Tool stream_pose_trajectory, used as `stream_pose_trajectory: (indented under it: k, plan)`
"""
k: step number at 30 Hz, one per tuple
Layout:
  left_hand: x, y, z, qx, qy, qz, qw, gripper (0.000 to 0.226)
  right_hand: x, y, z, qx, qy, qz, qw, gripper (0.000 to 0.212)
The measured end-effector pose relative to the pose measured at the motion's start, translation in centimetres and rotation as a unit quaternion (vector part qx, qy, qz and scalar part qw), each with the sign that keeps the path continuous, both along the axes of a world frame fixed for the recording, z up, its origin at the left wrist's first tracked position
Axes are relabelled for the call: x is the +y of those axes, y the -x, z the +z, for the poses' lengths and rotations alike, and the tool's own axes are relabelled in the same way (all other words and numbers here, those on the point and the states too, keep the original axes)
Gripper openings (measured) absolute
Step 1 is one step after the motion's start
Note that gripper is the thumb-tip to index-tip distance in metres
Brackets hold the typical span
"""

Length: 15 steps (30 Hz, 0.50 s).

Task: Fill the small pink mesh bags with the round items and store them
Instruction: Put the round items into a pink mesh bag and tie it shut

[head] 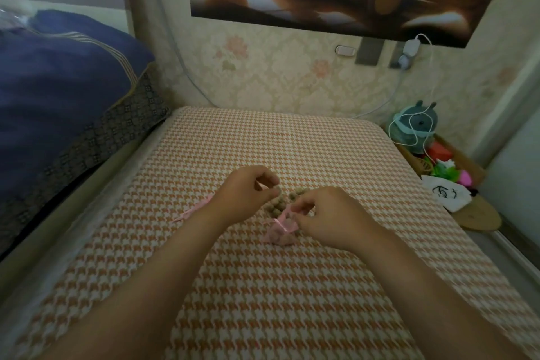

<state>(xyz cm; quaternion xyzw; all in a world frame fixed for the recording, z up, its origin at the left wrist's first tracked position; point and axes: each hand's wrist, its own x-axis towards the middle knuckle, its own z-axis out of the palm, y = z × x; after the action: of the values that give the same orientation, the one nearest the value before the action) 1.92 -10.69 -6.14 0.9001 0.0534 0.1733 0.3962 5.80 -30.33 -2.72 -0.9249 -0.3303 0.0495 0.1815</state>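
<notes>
Judged soft and light: pink mesh bag (279, 232), best gripped at neck, pinched there by right hand (330, 219). Beside bag, left hand (245, 194) curled; grip unclear.

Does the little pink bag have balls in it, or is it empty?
Not empty: brown round items bulge inside the pink mesh bag. How full it is, I cannot tell.

Your head camera looks forward and down, close above the orange-and-white houndstooth cloth surface (292, 140), facing the floral-papered wall (292, 79) beyond it.
</notes>
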Motion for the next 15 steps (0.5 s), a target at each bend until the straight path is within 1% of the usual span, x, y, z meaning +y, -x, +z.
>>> stream_pose_trajectory:
  k: [3, 6, 9, 11, 15]
  plan:
    - [-1.4, 1.4, 2.0, -0.003, 0.007, -0.028, 1.0, 0.011, -0.1, 0.1, 0.1, 0.006, 0.005, 0.002, 1.0, 0.027]
    - [-2.4, 2.6, 2.6, 0.0, -0.009, -0.051, 0.999, 0.014, -0.3, 0.3, 0.3, 0.012, 0.001, 0.003, 1.0, 0.028]
    - [-3.0, 3.1, 2.2, 0.017, -0.021, -0.064, 0.998, 0.012, -0.3, 0.5, 0.5, 0.011, 0.002, 0.002, 1.0, 0.022]
    - [-3.2, 3.0, 1.8, 0.017, -0.033, -0.062, 0.997, 0.011, -0.3, 0.7, 0.6, 0.01, 0.006, 0.0, 1.0, 0.016]
    - [-3.8, 2.5, 1.7, 0.005, -0.079, -0.042, 0.996, 0.013, -0.3, 0.6, 0.6, 0.008, 0.023, -0.002, 1.0, 0.014]
